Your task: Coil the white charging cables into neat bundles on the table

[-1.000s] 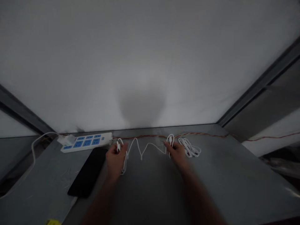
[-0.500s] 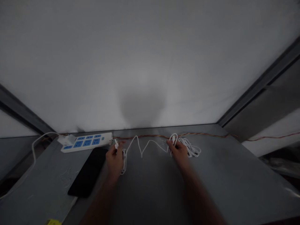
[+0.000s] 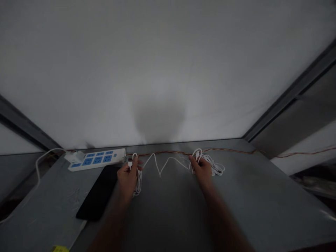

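Pinching a plug (image 3: 130, 162) beside a blue-socketed power strip (image 3: 97, 159), the left hand (image 3: 127, 180) held one end of a white cable (image 3: 160, 172) zigzagging across the counter (image 3: 249, 199), while the right hand (image 3: 202, 170), closed on the cable, had shifted toward a white coil (image 3: 216, 169).

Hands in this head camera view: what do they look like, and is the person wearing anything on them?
The left hand and right hand are bare, with no gloves. The left forearm and right forearm are bare too, with no sleeves. No watch or rings show, though the light is dim and the arms blur.
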Demonstrator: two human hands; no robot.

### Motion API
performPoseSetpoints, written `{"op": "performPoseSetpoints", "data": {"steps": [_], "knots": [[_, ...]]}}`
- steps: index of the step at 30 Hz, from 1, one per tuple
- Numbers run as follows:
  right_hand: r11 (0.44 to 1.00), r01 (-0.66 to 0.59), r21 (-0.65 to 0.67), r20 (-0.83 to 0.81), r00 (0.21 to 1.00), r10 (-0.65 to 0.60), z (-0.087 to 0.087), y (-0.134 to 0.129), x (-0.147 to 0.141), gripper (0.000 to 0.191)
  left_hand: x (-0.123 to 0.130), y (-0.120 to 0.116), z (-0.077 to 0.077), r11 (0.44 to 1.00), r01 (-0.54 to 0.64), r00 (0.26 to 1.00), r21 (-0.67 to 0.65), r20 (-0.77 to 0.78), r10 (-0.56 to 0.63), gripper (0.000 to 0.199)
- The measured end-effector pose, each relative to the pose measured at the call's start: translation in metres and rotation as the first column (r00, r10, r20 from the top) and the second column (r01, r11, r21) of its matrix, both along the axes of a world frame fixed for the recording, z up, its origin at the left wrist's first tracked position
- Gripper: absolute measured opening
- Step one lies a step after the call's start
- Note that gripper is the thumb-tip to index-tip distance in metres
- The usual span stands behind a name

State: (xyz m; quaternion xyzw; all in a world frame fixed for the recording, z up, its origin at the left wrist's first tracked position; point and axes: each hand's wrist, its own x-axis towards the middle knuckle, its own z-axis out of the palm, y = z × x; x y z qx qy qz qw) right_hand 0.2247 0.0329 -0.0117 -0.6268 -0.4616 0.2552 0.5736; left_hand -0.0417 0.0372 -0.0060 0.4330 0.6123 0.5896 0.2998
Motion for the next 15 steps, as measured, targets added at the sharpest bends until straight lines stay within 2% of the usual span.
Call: {"op": "performPoseSetpoints", "data": {"steps": [4,8,15], "knots": [[0.999,0.025,0.022,-0.006,1.000,-0.025,-0.002,0.001,0.002,0.050,-0.002,0.002,0.002,0.994,-0.102,0.995,0.032,0.008,0.102,0.043],[0.998,0.046,0.046,0.004,0.999,-0.046,-0.007,0.004,0.004,0.052,-0.003,0.002,0.003,0.987,-0.134,0.991,0.085,-0.007,0.135,0.037],[0.995,0.069,0.065,0.023,0.997,-0.071,-0.013,0.005,0.007,0.051,-0.005,0.008,-0.005,0.969,-0.213,0.977,0.127,0.040,0.210,0.032]]}}
